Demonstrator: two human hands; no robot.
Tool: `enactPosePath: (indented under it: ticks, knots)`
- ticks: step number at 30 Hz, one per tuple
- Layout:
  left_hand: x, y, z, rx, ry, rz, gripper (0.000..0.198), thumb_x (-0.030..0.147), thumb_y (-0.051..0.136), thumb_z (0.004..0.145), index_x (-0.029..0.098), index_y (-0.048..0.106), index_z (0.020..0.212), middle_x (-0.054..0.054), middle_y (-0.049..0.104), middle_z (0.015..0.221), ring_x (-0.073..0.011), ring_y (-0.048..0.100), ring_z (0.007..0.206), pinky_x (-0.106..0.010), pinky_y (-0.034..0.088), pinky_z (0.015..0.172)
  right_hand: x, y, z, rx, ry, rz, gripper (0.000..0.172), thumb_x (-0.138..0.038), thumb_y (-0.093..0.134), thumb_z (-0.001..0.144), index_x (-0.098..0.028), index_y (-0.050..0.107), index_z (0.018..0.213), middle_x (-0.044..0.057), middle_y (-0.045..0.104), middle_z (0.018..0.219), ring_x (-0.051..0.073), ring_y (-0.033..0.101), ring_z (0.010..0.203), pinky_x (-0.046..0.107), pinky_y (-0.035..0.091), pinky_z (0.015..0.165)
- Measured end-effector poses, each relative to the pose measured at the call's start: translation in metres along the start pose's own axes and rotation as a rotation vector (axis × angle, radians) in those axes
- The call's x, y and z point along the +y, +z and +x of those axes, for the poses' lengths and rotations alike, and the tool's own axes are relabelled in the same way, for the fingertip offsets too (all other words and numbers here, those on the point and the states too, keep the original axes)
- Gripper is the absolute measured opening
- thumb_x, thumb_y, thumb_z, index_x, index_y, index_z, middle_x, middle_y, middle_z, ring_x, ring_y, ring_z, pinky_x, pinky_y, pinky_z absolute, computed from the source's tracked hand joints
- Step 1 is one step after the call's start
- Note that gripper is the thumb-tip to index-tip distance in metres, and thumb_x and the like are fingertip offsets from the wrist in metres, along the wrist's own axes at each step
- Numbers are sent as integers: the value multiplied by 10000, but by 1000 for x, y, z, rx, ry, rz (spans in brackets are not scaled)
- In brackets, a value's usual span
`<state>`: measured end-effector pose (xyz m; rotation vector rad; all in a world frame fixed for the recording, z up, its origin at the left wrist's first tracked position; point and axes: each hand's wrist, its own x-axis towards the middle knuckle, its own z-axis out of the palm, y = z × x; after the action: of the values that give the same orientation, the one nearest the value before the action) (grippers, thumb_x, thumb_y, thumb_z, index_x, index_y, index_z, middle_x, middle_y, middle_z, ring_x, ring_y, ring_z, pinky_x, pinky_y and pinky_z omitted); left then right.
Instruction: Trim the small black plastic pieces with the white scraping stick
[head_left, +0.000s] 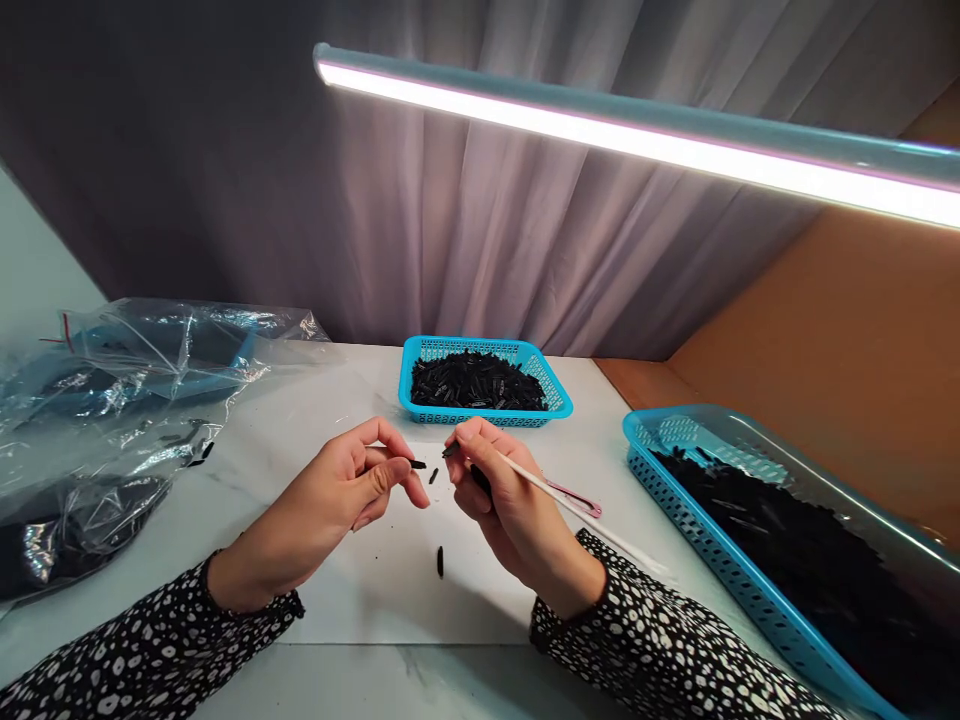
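My left hand (352, 490) pinches a small, narrow black piece (418, 464) between thumb and index finger. Facing it across a small gap, my right hand (499, 500) has its fingers closed on a thin white stick (551, 490), which slants back over the hand. At the right fingertips is another small dark piece (450, 451), and a black piece (481, 481) sits tucked under the curled fingers. What these black pieces are I cannot tell. Below the hands one loose black piece (440, 562) lies on the white sheet (390, 600), with a smaller one (433, 476) between them.
Behind the hands stands a blue basket (409, 385) heaped with black pieces. A larger blue basket (675, 520) of them is at the right. Clear plastic bags (180, 360) cover the left side. A pink tool (585, 500) lies beyond my right hand. A lamp (600, 135) hangs above.
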<state>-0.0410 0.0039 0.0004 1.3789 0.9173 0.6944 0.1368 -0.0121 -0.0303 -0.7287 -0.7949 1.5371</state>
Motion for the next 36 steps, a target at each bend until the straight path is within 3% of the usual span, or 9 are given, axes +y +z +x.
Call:
enactPosePath:
  ticks: [7, 22, 26, 30, 32, 36]
  knots:
    - [2, 0, 1, 9, 12, -23, 352, 489, 712, 881, 180, 566, 800, 24, 674, 704, -58, 272, 505, -251, 190, 487, 0, -1, 0, -23, 50, 12, 332, -438, 787, 785, -151, 620, 771, -91, 478, 555, 18, 164, 421, 213, 104, 417]
    - [2, -1, 1, 130, 8, 22, 263, 445, 716, 868, 184, 684, 877, -8, 713, 743, -83, 352, 531, -272, 301, 568, 0, -1, 0, -35, 19, 25, 359, -465, 680, 836, -172, 574, 657, -45, 560, 599, 32, 239, 407, 211, 139, 402]
    - [3, -1, 2, 168, 23, 33, 259, 436, 743, 842, 186, 673, 837, 3, 690, 735, -87, 365, 543, -266, 284, 549, 5, -1, -2, -25, -72, -169, 252, -393, 824, 746, -191, 704, 839, -99, 444, 526, 53, 263, 433, 216, 202, 426]
    - [3, -1, 0, 175, 48, 20, 295, 463, 749, 832, 184, 663, 795, 39, 605, 669, -76, 296, 516, -263, 240, 521, 9, -3, -2, -54, -258, -412, 141, -321, 804, 788, -215, 766, 874, -12, 661, 626, 124, 519, 558, 274, 408, 556]
    - [4, 0, 0, 158, 45, 32, 309, 474, 729, 848, 180, 662, 785, 33, 609, 685, -76, 288, 519, -266, 247, 528, 10, -5, -3, -65, -303, -457, 91, -314, 760, 840, -225, 771, 855, 30, 739, 738, 153, 585, 627, 303, 446, 603]
    - [8, 2, 0, 154, 28, 46, 336, 474, 652, 901, 178, 621, 745, 30, 591, 696, -84, 298, 539, -273, 289, 571, 10, -7, -2, -26, -337, -515, 107, -328, 754, 844, -228, 774, 810, -13, 633, 616, 134, 490, 559, 286, 387, 544]
